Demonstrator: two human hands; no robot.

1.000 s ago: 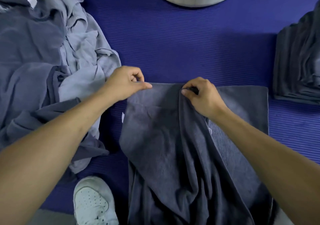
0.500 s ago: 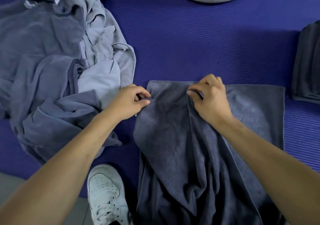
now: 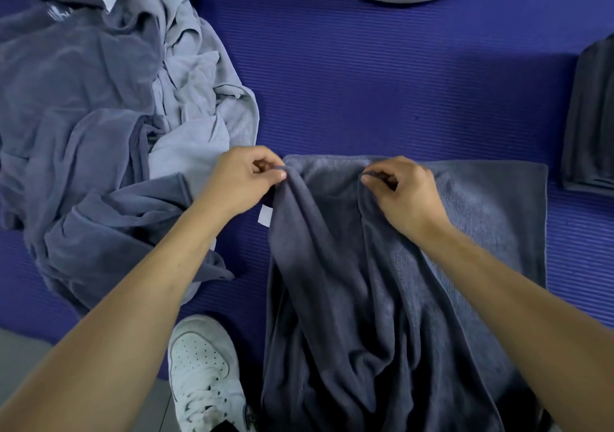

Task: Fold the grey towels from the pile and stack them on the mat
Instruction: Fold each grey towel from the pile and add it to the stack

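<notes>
Right now the dark grey towel [image 3: 365,282] lies half spread on the blue mat [image 3: 382,82], its far edge flat and its near part bunched in soft folds. Left hand [image 3: 242,179] pinches the towel's left corner, right hand [image 3: 403,194] pinches a raised fold beside it, both forearms reaching forward. Left of the towel sprawls the rumpled pile [image 3: 99,116]; right of it sits a folded stack [image 3: 591,116].

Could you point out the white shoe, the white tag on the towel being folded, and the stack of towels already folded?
white shoe [image 3: 202,368], head view, on its perforated toe.
white tag [image 3: 265,215], head view, middle of the tag at the towel's left edge.
folded stack [image 3: 594,116], head view, on its dark side at the right edge.
</notes>
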